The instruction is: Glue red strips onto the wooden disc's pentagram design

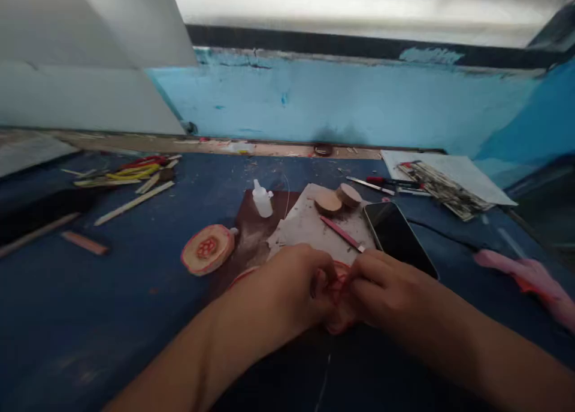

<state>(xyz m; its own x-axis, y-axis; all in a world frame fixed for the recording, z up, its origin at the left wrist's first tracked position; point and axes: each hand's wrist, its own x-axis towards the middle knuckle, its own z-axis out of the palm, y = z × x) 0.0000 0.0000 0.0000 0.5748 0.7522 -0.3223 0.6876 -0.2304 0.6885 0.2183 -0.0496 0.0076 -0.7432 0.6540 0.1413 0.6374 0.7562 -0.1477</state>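
My left hand is closed, its fingers curled on a round piece with red trim, which looks like a wood slice. My right hand pinches at the thin red strips on the top of this piece, its fingertips close to those of the left. Both hands cover much of the piece. Left of them lies a finished-looking wood slice with a red rim and a red pattern in its centre. Part of another red-edged slice shows behind my left forearm.
A white glue bottle stands on a brown sheet. Plain wood slices and pink tweezers lie on pale paper. A phone is beside my right hand. Coloured strips lie left; pink cloth lies right.
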